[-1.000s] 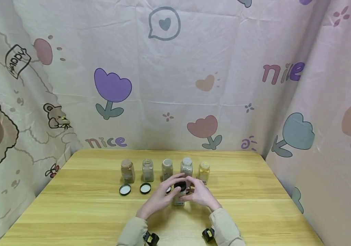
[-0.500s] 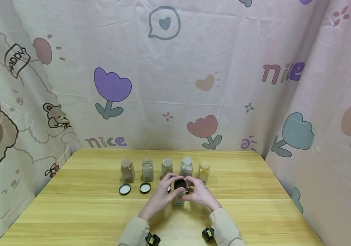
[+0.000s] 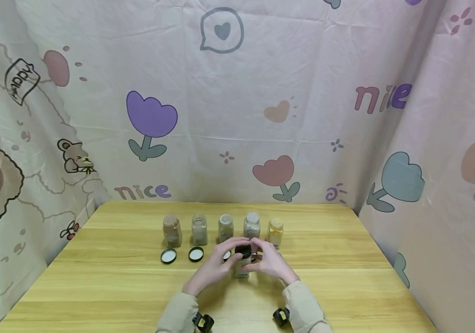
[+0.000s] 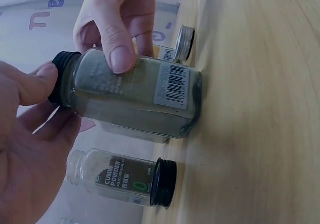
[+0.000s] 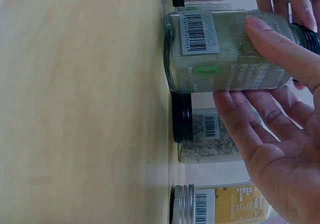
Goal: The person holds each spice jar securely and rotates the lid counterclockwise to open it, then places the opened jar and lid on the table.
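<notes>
A square glass spice jar (image 3: 242, 273), labelled as seasoning powder in the right wrist view, stands upright near the middle of the wooden table. My left hand (image 3: 214, 268) pinches its black lid (image 4: 65, 79) between thumb and fingers. The lid sits at the jar's mouth; whether it is threaded tight I cannot tell. My right hand (image 3: 274, 262) grips the jar's body, thumb on the near side and fingers behind. Behind the hands stand jars of brown powder (image 3: 172, 233), grey powder (image 3: 199, 232), cumin powder (image 4: 120, 176), speckled seasoning (image 5: 215, 134) and yellow powder (image 5: 237, 204).
Two black lids with white linings, one at the left (image 3: 168, 255) and one nearer the middle (image 3: 196, 254), lie before the row of lidless jars. A third lid (image 3: 227, 255) is partly behind my left hand. A silver lid (image 5: 183, 204) is by the yellow jar. Patterned curtains surround the table.
My left hand has turned slightly about the lid, its wrist shifting right and then back left. My right hand and the jar have kept their place.
</notes>
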### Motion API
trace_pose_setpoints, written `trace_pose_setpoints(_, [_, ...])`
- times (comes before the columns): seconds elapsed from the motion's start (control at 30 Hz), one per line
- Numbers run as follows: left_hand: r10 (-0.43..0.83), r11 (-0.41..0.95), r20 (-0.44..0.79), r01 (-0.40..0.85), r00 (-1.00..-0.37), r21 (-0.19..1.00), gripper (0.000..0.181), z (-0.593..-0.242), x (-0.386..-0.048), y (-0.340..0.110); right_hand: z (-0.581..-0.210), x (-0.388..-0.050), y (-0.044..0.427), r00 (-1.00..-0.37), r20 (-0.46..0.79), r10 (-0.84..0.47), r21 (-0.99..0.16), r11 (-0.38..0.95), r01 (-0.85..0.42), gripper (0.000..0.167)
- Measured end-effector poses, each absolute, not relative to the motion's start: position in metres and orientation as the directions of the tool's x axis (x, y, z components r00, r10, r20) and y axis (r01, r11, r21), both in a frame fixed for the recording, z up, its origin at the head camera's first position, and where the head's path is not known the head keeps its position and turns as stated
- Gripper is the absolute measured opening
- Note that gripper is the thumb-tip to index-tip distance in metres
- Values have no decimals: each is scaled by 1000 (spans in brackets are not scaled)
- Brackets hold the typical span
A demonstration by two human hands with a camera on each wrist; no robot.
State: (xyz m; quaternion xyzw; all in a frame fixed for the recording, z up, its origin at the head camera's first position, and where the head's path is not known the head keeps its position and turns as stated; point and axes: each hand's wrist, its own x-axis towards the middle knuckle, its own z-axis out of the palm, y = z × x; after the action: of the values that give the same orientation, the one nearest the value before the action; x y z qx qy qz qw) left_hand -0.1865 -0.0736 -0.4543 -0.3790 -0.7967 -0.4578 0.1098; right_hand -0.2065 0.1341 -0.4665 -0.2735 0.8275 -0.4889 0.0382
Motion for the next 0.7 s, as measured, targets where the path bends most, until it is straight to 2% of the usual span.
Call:
trace_pose_setpoints(0.13, [430, 339, 555, 697, -712, 632, 33, -457, -187, -70, -467, -207, 134, -846, 207, -491, -825, 377, -421, 45])
trace_pose_setpoints(0.3, [425, 353, 500, 647, -755, 676, 36, -455, -185, -69, -467, -207, 134, -849, 196, -490, -838, 366, -404, 46])
trace_pose_setpoints(0.5, [534, 298, 453, 660, -714, 690, 37, -454, -185, -75, -466, -207, 134, -858, 180, -481, -845, 371, -386, 52])
trace_pose_setpoints(0.7, [474, 321, 542, 709, -694, 628, 35, -456, -187, -70, -466, -207, 135, -850, 191, -491, -837, 370, -402, 49])
